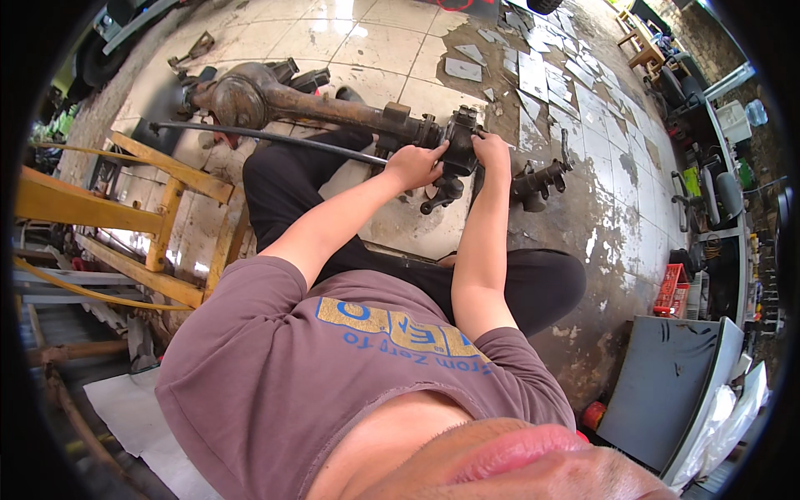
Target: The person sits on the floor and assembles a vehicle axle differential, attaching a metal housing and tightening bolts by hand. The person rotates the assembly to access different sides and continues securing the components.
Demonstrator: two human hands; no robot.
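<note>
Left hand: The left hand (417,165) has its fingers partly bent, and its fingertips touch the near left side of the block. I cannot tell if it is squeezing.
Right hand: The right hand (492,152) is bent in, with fingertips on the block's right side. I cannot tell how tight they are.
Block: The dark metal block (461,140) is between the two hands, at the end of the axle.
Axle: The big brown axle (325,108) goes off to the left, past the left hand.
Rod: The long dark rod (275,138) has one end near the left hand.
Arm piece: The small arm piece (442,197) is just below the left hand's fingers.
Other part: A dark metal part (540,183) lies right of the right hand.
</note>
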